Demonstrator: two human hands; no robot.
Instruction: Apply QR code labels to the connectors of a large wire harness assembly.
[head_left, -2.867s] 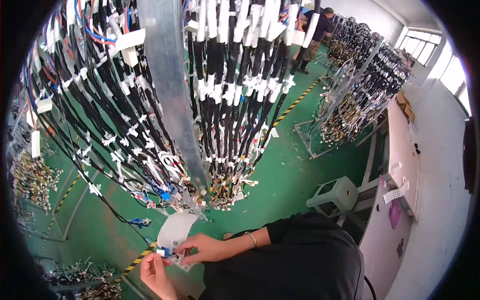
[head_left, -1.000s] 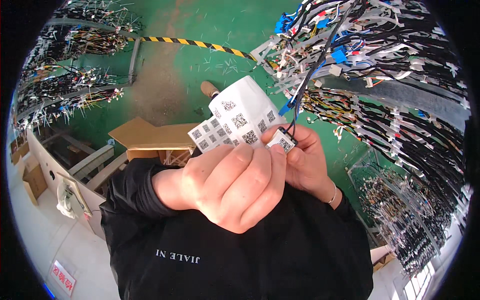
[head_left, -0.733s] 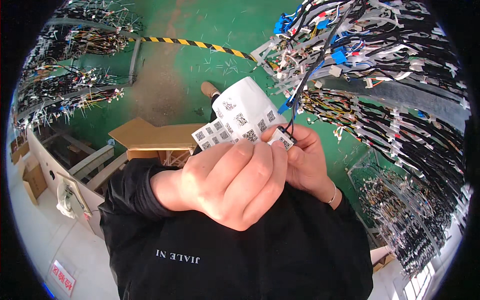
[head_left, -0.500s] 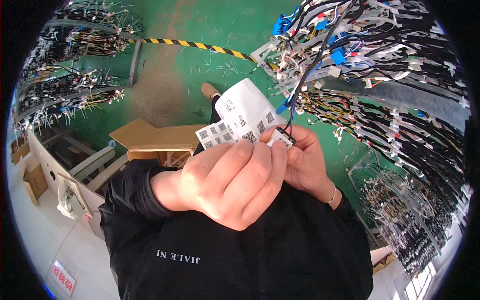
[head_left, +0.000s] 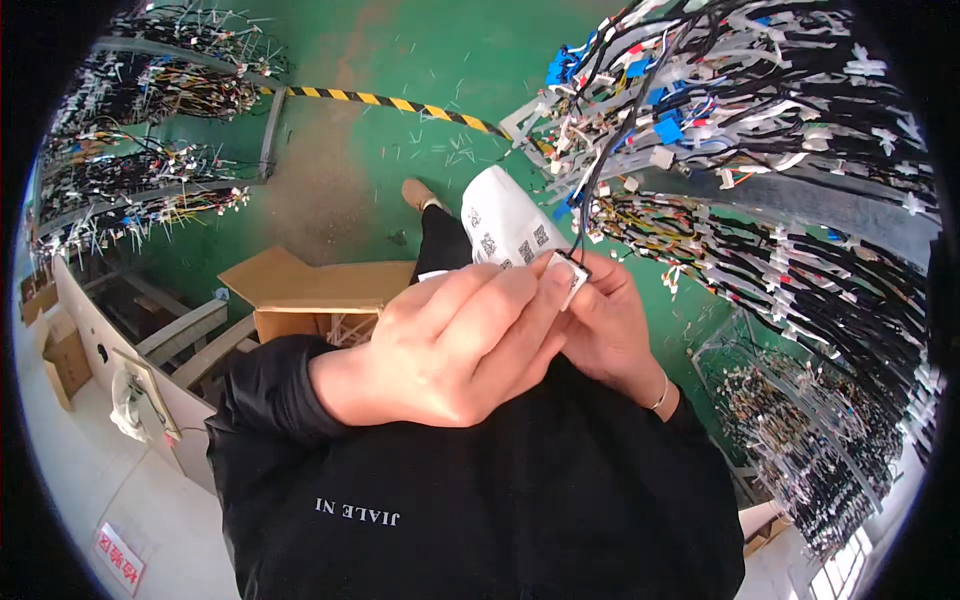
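Observation:
In front of my chest, my two hands meet at a small connector [head_left: 584, 268] with black wires [head_left: 590, 190] running up from it to the far right. My right hand [head_left: 615, 335] pinches the connector between thumb and fingers. My left hand [head_left: 440, 345] is closed, its thumb pressing a small white label [head_left: 573, 287] with a printed code against the connector. Behind the fingers a curled white sheet of code labels [head_left: 505, 215] sticks out. Which fingers grip the sheet is hidden.
Dense bundles of wire harnesses [head_left: 800, 260] hang on racks along the right. More harnesses [head_left: 150, 150] hang at the far left. An open cardboard box [head_left: 310, 285] stands left of my leg. Yellow-black tape [head_left: 400, 105] crosses the green floor [head_left: 390, 50].
The label sheet has dropped further behind my hands, so less of it shows. My left hand has tilted, showing its thumb on the label. The connector stays in my right hand.

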